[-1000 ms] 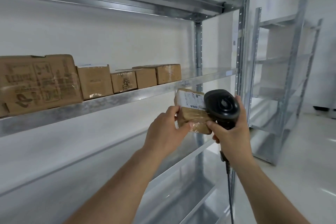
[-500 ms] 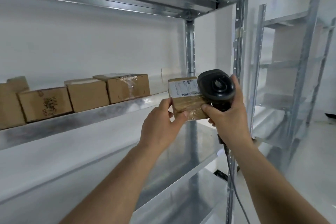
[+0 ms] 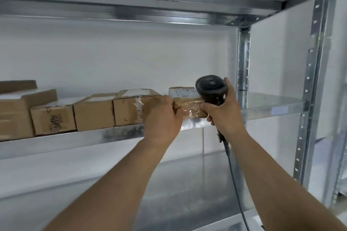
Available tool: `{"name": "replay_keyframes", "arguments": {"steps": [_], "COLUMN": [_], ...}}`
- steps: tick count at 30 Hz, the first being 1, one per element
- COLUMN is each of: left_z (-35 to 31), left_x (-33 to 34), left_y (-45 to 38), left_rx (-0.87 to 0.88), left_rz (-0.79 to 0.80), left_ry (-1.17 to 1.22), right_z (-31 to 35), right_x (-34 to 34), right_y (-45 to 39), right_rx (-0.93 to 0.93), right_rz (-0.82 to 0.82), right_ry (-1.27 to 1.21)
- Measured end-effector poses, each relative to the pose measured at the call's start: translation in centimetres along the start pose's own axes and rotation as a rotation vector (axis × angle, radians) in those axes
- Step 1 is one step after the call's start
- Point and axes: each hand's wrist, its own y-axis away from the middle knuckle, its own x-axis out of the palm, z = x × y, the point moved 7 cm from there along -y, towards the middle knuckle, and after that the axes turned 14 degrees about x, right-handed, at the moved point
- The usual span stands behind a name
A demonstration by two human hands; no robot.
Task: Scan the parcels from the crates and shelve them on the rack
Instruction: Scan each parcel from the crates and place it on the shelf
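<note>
The small taped parcel [image 3: 188, 107] looks light, stiff and slick, so the left hand [image 3: 162, 118] pinches its end while the right hand [image 3: 221, 112], its grip curled round the scanner [image 3: 210, 86], steadies the other

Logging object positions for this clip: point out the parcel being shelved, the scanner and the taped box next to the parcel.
parcel [image 3: 189, 111], head view, taped front face.
scanner [image 3: 210, 85], head view, top of its black head.
taped box [image 3: 127, 110], head view, front face.

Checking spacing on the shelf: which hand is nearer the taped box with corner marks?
Left hand overlaps its right end; right hand, gripping the scanner, is beyond the parcel.
</note>
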Motion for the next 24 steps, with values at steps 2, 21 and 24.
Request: {"name": "replay_keyframes", "arguments": {"steps": [2, 21, 24], "left_z": [0.0, 0.5, 1.3], "left_x": [-0.3, -1.7, -3.4], "left_y": [-0.5, 1.3, 4.1], "left_rx": [-0.01, 0.001, -0.023], "left_rz": [0.005, -0.05, -0.076], "left_ry": [-0.125, -0.338, -0.296], "right_z": [-0.3, -1.2, -1.5], "right_x": [1.1, 2.1, 2.4], "right_y": [-1.3, 0.5, 4.3], "right_rx": [0.026, 0.014, -0.014], "right_rz": [0.025, 0.042, 0.072], "right_ry": [0.01, -0.006, -0.082]}}
